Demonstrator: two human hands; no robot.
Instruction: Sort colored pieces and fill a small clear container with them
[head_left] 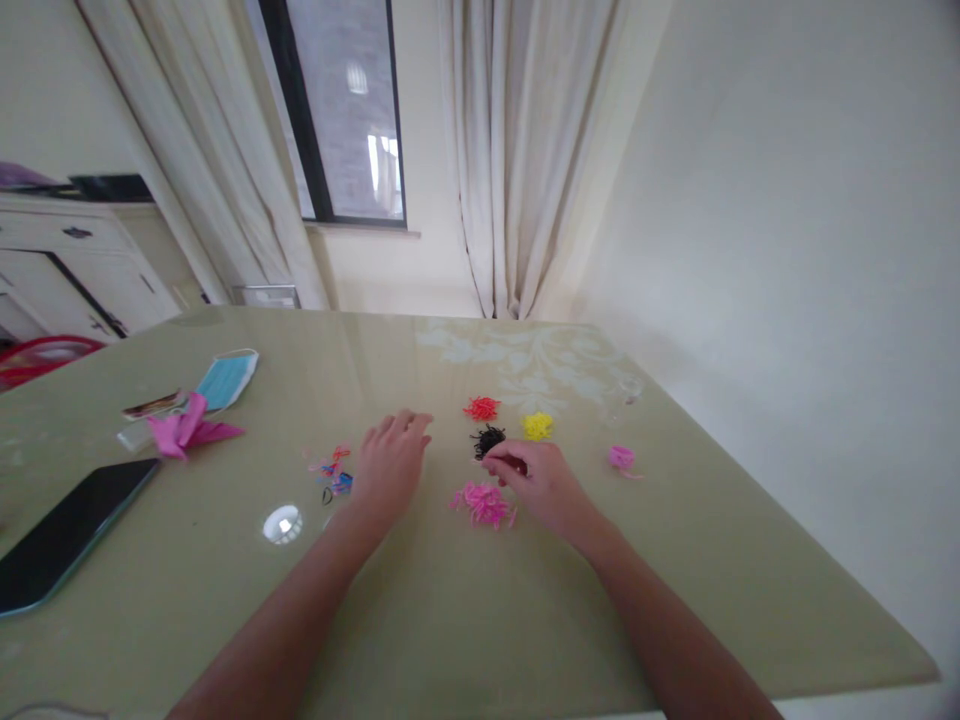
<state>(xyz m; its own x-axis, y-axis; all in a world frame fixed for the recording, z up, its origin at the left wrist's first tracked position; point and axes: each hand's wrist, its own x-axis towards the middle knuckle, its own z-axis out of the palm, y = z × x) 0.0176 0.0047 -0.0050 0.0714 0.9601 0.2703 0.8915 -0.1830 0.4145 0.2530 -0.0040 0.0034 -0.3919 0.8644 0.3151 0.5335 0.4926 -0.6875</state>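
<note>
Four colours of small rubber-band-like loops lie sorted in little piles: a red pile (481, 408), a yellow pile (538, 426), a black pile (487, 440) and a pink pile (486, 504). My right hand (536, 478) is closed, thumb and fingertips pinched together just beside the black pile and above the pink one. What it pinches, if anything, is too small to make out. My left hand (391, 462) hovers or rests left of the piles with its fingers stretched out. Beside its wrist lies a mixed-colour heap (339, 475), partly hidden by that hand.
A pink coiled band (622, 458) lies on the right of the glossy table (712, 560). On the left are a black phone-like slab (75, 525), folded pink paper (191, 428), a blue face mask (228, 380) and a shiny round disc (283, 524). A wall runs along the right.
</note>
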